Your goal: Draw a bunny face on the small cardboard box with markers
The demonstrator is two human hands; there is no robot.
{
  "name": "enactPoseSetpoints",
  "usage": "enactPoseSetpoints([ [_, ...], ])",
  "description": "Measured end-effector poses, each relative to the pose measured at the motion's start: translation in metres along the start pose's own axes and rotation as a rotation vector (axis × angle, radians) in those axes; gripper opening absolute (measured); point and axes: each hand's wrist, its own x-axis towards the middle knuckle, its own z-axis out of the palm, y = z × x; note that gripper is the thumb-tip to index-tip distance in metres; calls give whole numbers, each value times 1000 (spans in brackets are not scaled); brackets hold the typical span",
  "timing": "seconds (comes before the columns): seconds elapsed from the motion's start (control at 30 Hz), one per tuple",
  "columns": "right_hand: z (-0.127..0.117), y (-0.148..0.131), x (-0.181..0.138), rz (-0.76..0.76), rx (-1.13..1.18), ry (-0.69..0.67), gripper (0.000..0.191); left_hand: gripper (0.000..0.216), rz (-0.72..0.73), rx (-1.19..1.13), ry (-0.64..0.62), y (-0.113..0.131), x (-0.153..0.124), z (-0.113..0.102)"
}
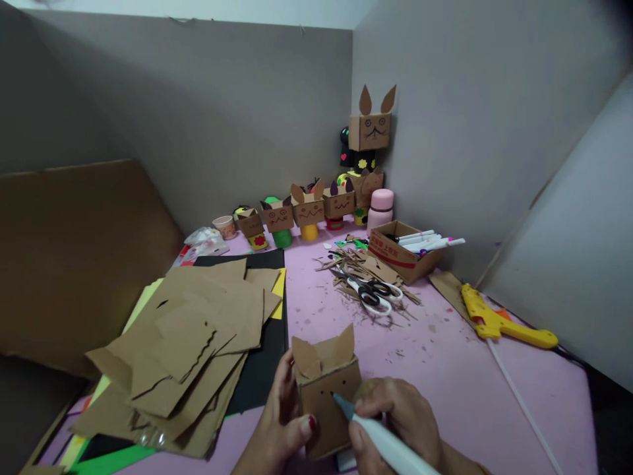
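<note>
My left hand (279, 425) is wrapped round a small cardboard box (329, 389) with two pointed cardboard ears, near the front of the pink table (445, 369). Two small dark dots are drawn on the box's front face. My right hand (400, 422) is closed on a light blue and white marker (380, 439). The marker's tip touches the box's face just beside the dots.
A pile of brown cardboard pieces (188, 343) lies on black and coloured sheets at the left. Scissors (370, 293) sit among cardboard scraps in the middle. A yellow glue gun (499, 323) lies at the right, a box of markers (405, 254) behind. Finished cardboard figures (309, 211) line the back wall.
</note>
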Motion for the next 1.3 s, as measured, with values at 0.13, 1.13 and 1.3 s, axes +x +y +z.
enactPoseSetpoints([
  [0.13, 4, 1, -5, -4, 22, -38, 19, 94, 26, 28, 9, -2, 0, 1],
  [1.13, 10, -3, 7, -125, -101, 81, 6, 98, 55, 86, 31, -3, -1, -1],
  [1.3, 12, -2, 3, -109, -130, 90, 7, 98, 55, 102, -19, -10, 5, -10],
])
